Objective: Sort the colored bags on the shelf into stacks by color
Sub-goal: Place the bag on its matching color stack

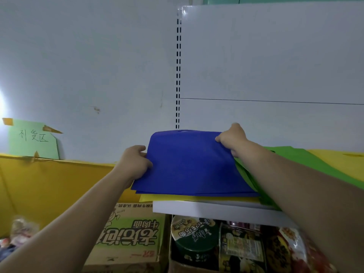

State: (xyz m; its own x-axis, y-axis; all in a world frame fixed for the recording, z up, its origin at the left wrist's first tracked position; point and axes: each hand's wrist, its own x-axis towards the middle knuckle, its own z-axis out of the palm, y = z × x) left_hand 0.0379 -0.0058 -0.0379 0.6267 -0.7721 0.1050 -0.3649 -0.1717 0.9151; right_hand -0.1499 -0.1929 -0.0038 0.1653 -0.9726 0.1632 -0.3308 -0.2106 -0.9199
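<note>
Everything is seen through one wide-angle camera worn on the head — faced forward and slightly down at the white shelf (216, 209), which is taken from close, just above its front edge. The upper frame is filled by the back panel (275, 66).

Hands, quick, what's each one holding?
Left hand: grips the left edge of the blue bag.
Right hand: grips the blue bag at its far right corner.
</note>
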